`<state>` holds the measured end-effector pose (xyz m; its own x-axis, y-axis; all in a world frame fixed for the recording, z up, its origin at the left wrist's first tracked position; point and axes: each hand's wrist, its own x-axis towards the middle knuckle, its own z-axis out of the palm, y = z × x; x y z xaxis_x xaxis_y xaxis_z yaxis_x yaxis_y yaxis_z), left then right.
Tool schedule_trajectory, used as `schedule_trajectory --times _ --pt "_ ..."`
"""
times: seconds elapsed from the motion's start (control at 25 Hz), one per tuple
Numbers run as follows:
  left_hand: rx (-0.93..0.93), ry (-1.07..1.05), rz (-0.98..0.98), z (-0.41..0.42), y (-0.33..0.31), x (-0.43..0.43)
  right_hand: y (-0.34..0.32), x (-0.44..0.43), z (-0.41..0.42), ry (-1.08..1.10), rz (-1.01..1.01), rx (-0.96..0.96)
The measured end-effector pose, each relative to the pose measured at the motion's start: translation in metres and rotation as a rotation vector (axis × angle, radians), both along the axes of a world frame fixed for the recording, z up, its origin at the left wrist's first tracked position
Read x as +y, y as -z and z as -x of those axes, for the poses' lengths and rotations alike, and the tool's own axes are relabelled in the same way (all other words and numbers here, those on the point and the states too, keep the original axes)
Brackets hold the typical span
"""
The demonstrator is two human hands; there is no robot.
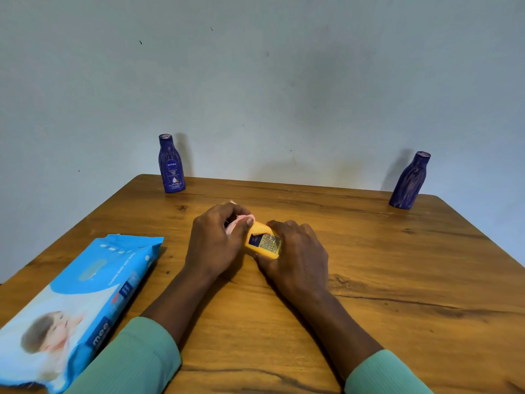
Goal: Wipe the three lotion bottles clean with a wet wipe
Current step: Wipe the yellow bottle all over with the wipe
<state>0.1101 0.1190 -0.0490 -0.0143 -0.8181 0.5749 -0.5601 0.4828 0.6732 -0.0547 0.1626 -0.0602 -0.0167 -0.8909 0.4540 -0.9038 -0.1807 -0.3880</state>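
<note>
A small yellow lotion bottle (264,242) lies tilted at the middle of the wooden table (397,265), label side up. My right hand (295,251) grips its lower end from the right. My left hand (217,243) holds a crumpled pale pink wet wipe (238,221) against the bottle's upper end, which the fingers hide. A dark blue lotion bottle (171,164) stands upright at the back left corner. A second dark blue bottle (410,180) stands at the back right, its plain side toward me.
A blue pack of baby wet wipes (79,302) lies flat at the front left of the table, next to my left forearm. A pale wall rises directly behind the table's far edge. The table's right edge slopes away at the far right.
</note>
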Motion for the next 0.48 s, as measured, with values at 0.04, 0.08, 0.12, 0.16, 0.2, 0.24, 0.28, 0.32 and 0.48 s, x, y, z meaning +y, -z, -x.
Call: schedule_trajectory --times 0.04,0.08,0.12,0.16,0.2,0.24,0.28,0.32,0.48 --pt "-0.008 0.016 -0.027 0.000 0.000 -0.001 -0.001 0.000 0.001 0.009 -0.014 0.020" --pt "-0.059 0.052 -0.060 -0.002 0.001 -0.002 -0.001 0.001 0.002 0.020 -0.036 0.025" --pt "-0.113 0.105 -0.110 -0.005 0.002 -0.001 -0.002 0.001 0.004 0.034 -0.064 0.017" --pt "-0.159 0.153 -0.172 -0.009 0.002 0.002 -0.002 0.000 0.006 0.044 -0.092 0.006" --pt "-0.184 0.185 -0.228 -0.011 0.003 0.003 -0.003 -0.002 0.008 0.045 -0.115 0.002" --pt "-0.190 0.189 -0.258 -0.013 0.004 0.003 -0.005 -0.003 0.011 0.039 -0.134 0.005" --pt "-0.178 0.164 -0.261 -0.013 0.005 0.001 -0.006 -0.003 0.014 0.025 -0.151 0.012" --pt "-0.153 0.115 -0.249 -0.012 0.005 -0.003 -0.007 -0.004 0.016 0.000 -0.167 0.022" --pt "-0.141 -0.017 -0.271 -0.013 -0.003 -0.022 -0.007 -0.004 0.012 -0.102 -0.203 0.007"
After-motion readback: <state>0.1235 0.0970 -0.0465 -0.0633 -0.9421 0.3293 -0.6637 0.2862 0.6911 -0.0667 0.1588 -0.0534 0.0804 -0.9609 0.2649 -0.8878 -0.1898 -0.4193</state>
